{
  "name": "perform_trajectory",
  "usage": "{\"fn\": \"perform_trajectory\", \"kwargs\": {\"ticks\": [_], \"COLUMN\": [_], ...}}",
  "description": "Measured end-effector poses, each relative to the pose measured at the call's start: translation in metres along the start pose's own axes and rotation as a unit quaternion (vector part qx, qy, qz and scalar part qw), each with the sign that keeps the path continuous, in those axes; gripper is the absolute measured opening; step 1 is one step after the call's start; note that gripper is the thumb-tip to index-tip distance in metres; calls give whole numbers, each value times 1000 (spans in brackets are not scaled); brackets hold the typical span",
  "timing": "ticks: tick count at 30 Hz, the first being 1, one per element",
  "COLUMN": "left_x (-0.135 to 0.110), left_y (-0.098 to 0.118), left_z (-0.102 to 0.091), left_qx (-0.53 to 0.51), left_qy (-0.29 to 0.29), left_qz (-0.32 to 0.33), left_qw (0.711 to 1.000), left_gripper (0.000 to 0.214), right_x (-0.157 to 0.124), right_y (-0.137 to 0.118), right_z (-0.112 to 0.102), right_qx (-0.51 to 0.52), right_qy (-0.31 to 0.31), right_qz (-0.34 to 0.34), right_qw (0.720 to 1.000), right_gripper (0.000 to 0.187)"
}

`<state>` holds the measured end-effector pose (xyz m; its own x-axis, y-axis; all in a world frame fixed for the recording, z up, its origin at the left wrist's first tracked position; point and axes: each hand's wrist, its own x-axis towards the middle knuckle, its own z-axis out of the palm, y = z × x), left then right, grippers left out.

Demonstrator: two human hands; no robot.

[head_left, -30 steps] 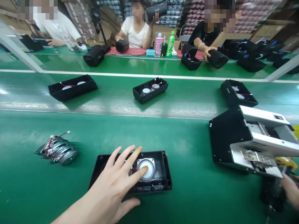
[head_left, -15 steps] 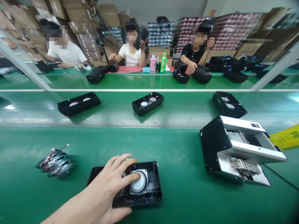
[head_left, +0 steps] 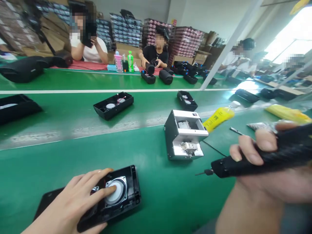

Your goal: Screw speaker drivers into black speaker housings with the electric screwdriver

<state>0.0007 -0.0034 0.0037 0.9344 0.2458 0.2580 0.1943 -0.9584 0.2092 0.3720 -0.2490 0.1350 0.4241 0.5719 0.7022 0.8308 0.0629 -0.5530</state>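
Note:
My left hand (head_left: 75, 203) lies spread on a black speaker housing (head_left: 124, 198) at the lower left of the green bench, fingertips resting on the round white speaker cone (head_left: 117, 191) set inside it. My right hand (head_left: 265, 156) is closed round a black electric screwdriver (head_left: 255, 161) at the right, held level with its bit pointing left, a hand's width above the bench and apart from the housing. A black-and-silver screw feeder box (head_left: 184, 135) stands between them, further back.
A yellow tube (head_left: 218, 117) lies right of the feeder. More open black housings (head_left: 113, 105) ride on the conveyor belt behind. Other people sit across the line with black speakers and bottles (head_left: 130, 61). A slanted metal post (head_left: 229, 45) rises at right.
The view has swung right. My right hand has come into view holding the screwdriver. My left hand has stayed on the speaker cone in the housing.

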Motion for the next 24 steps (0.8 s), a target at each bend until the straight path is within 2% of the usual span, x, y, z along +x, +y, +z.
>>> {"fn": "perform_trajectory", "kwargs": {"ticks": [2, 4, 7, 11, 15, 19, 24], "left_x": [19, 37, 54, 56, 48, 42, 40], "left_y": [15, 29, 43, 46, 42, 41, 41], "left_z": [5, 9, 10, 8, 9, 12, 14], "left_qx": [-14, -25, -26, 3, 15, 15, 25], "left_qy": [-8, -22, -39, -25, -6, -19, -27], "left_qz": [9, 18, 35, 44, 68, 39, 35], "left_qw": [1000, 999, 998, 999, 998, 999, 999], "left_gripper": [59, 60, 64, 65, 67, 69, 70], "right_x": [14, 23, 27, 29, 30, 30, 29], "right_y": [2, 7, 18, 31, 39, 42, 42], "right_z": [13, 26, 43, 56, 59, 59, 60], "right_qx": [205, 297, 286, 262, 273, 275, 292], "right_qy": [93, 153, 193, 212, 189, 189, 193], "right_qz": [68, 94, 92, 85, 83, 81, 96], "right_qw": [972, 938, 934, 938, 940, 939, 932], "right_gripper": [58, 54, 60, 63, 65, 65, 70]}}
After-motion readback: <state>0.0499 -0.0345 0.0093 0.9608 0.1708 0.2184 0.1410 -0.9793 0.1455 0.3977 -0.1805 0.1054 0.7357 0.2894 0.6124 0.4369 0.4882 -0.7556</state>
